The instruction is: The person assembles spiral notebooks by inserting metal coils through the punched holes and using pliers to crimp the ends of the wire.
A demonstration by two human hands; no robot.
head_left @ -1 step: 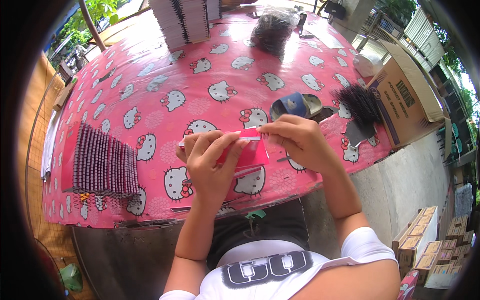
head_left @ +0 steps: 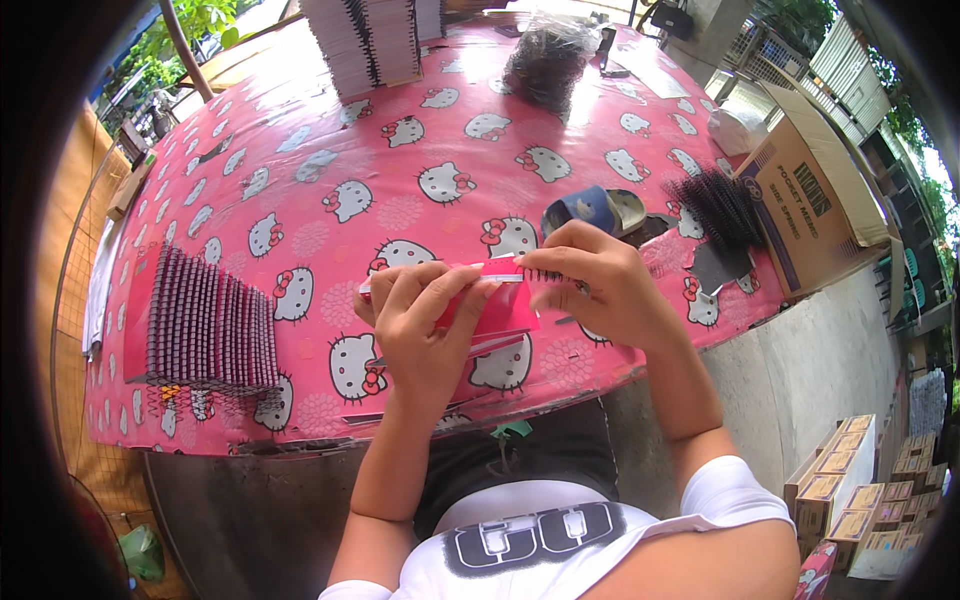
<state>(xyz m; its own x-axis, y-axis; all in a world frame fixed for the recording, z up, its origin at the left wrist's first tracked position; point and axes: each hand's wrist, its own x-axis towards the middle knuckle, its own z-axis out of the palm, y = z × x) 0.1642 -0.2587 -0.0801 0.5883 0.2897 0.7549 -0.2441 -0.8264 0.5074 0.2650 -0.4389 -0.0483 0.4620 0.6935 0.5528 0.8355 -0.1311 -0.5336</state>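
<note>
My left hand (head_left: 425,315) is closed around a small pink-covered notepad (head_left: 510,305), its thumb and fingers pinching the edge that faces up. At the right end of that edge, my right hand (head_left: 600,280) pinches a black spiral binding coil (head_left: 543,275) between thumb and fingers. The coil's end meets the pad's edge; whether it passes through the holes is too small to tell. Just beyond my right hand lies a round blue-and-white container (head_left: 585,210). Flat strips or sheets (head_left: 490,345) show beneath the pad, partly hidden by my left hand.
Spiral-bound pads (head_left: 210,320) are stacked at the left of the pink patterned table (head_left: 330,240). Loose black coils (head_left: 720,210) lie at the right beside a cardboard box (head_left: 810,195). Tall notebook stacks (head_left: 365,45) and a plastic bag of coils (head_left: 545,65) stand at the back.
My right hand's fingers have shifted and spread a little, and more of the black coil shows between them. My left hand and the notepad have stayed almost in place.
</note>
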